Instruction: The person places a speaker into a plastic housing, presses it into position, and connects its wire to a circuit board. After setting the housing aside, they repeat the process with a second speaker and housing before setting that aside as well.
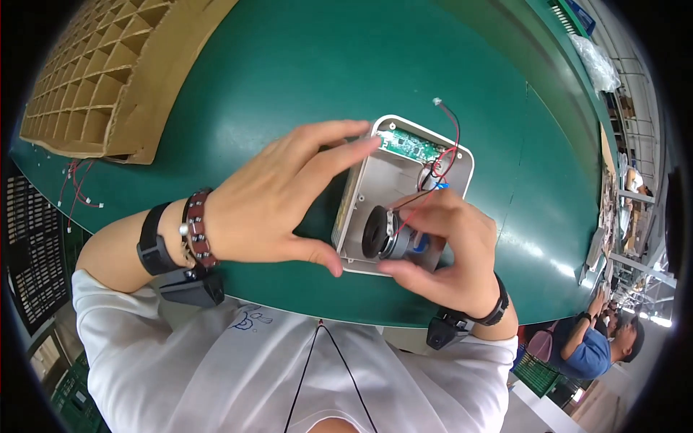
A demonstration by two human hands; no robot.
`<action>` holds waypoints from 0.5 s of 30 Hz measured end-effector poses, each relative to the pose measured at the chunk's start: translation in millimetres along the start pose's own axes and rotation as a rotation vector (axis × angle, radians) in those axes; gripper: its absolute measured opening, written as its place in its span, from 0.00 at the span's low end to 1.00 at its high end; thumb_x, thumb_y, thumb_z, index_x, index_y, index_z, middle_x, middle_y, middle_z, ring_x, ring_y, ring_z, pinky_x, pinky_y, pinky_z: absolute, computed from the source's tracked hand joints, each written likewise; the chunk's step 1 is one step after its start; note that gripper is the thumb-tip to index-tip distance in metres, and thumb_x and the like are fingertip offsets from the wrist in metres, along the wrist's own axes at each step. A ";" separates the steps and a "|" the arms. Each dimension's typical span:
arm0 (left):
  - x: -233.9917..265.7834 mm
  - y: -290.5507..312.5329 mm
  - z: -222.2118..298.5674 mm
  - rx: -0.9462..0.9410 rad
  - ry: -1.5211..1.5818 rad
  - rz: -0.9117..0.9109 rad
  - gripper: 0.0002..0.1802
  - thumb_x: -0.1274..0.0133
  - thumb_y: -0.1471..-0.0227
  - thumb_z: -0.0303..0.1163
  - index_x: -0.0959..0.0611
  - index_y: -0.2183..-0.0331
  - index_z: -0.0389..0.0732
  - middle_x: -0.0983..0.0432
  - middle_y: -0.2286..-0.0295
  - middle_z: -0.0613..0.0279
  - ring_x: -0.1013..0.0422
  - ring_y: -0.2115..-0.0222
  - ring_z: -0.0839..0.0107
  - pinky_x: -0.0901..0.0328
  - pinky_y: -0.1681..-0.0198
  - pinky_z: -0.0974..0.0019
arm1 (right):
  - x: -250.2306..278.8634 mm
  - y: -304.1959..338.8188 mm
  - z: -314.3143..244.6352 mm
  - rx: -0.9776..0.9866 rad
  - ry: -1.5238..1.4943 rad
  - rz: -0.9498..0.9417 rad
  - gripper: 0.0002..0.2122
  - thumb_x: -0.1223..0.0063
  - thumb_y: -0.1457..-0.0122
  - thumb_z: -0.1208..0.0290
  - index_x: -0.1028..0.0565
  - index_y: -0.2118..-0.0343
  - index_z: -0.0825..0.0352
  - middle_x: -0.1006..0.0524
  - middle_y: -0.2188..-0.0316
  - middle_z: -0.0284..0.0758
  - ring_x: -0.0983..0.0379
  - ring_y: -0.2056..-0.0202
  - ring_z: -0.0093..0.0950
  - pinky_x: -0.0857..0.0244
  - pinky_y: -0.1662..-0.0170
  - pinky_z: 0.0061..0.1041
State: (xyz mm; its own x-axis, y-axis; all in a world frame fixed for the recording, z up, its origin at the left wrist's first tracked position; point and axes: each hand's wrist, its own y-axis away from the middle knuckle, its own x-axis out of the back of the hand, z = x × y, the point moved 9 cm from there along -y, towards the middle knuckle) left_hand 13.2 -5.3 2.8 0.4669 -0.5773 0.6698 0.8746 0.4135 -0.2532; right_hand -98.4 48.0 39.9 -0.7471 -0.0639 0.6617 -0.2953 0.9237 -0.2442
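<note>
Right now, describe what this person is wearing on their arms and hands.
Both hands are bare. The left hand has a black band and a brown-and-silver bead bracelet at the wrist. The right hand has a black wristband. Short white sleeves cover the upper arms.

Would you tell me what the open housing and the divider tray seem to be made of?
Housing: probably moulded plastic, pale grey and matte, judging by its smooth rounded corners. Divider tray: brown corrugated cardboard, going by its raw slotted strips forming cells.
</note>
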 end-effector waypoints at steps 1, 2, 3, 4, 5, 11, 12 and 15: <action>2.0 2.4 2.0 -0.024 0.012 0.049 0.52 0.36 0.69 0.50 0.41 0.46 0.40 0.47 0.47 0.49 0.43 0.51 0.51 0.42 0.51 0.55 | -1.2 0.7 -9.3 0.151 0.087 0.024 0.21 0.33 0.61 0.65 0.33 0.66 0.67 0.26 0.68 0.39 0.34 0.74 0.27 0.40 0.71 0.23; 4.0 4.7 3.7 -0.047 0.026 0.098 0.48 0.36 0.69 0.48 0.39 0.48 0.41 0.45 0.48 0.50 0.40 0.54 0.52 0.40 0.54 0.56 | -2.7 -0.8 -7.4 0.137 0.081 0.017 0.21 0.33 0.61 0.65 0.33 0.66 0.67 0.26 0.68 0.39 0.34 0.74 0.27 0.40 0.71 0.23; 3.3 6.1 2.6 -0.040 0.036 0.094 0.48 0.36 0.69 0.48 0.39 0.48 0.41 0.45 0.48 0.50 0.40 0.54 0.52 0.40 0.54 0.56 | -1.3 -3.7 -11.8 0.172 0.146 0.038 0.20 0.34 0.63 0.64 0.31 0.69 0.66 0.26 0.69 0.36 0.35 0.76 0.26 0.42 0.74 0.22; 4.4 7.7 5.7 -0.075 0.030 0.102 0.45 0.36 0.68 0.47 0.37 0.50 0.41 0.43 0.50 0.52 0.38 0.56 0.54 0.39 0.57 0.57 | 0.3 -6.3 -16.8 0.206 0.211 0.058 0.18 0.35 0.65 0.64 0.29 0.72 0.65 0.25 0.70 0.33 0.36 0.77 0.24 0.44 0.76 0.22; 5.7 9.0 9.0 -0.111 0.023 0.110 0.42 0.37 0.68 0.46 0.35 0.52 0.41 0.40 0.51 0.53 0.36 0.59 0.57 0.38 0.60 0.58 | 0.9 -7.4 -20.9 0.240 0.277 0.079 0.16 0.36 0.68 0.63 0.28 0.75 0.64 0.25 0.71 0.30 0.38 0.78 0.23 0.47 0.79 0.22; 11.5 9.5 12.0 -0.147 0.033 0.160 0.32 0.36 0.67 0.48 0.26 0.60 0.42 0.31 0.59 0.58 0.32 0.66 0.63 0.39 0.69 0.63 | -21.7 -6.3 -11.6 0.163 0.337 -0.104 0.21 0.39 0.60 0.54 0.30 0.69 0.64 0.23 0.68 0.31 0.41 0.76 0.26 0.52 0.69 0.26; 12.2 9.7 18.3 -0.205 0.002 0.153 0.28 0.36 0.66 0.47 0.25 0.63 0.43 0.30 0.61 0.60 0.32 0.67 0.64 0.39 0.70 0.64 | -21.8 -6.4 -10.2 0.149 0.340 -0.101 0.21 0.40 0.59 0.53 0.30 0.69 0.64 0.23 0.68 0.31 0.42 0.76 0.26 0.53 0.68 0.27; 10.4 12.5 31.3 -0.320 -0.068 0.134 0.20 0.37 0.65 0.45 0.23 0.70 0.45 0.28 0.64 0.64 0.32 0.68 0.66 0.40 0.72 0.66 | -21.5 -7.5 -10.0 0.134 0.336 -0.115 0.21 0.41 0.59 0.53 0.30 0.69 0.64 0.23 0.68 0.31 0.42 0.76 0.26 0.54 0.67 0.27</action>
State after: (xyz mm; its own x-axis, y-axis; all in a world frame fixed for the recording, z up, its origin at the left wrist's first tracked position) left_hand 24.9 15.9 28.5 0.5803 -0.4801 0.6578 0.8075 0.2346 -0.5411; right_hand -74.1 46.2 34.7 -0.4738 -0.0164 0.8805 -0.4579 0.8586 -0.2304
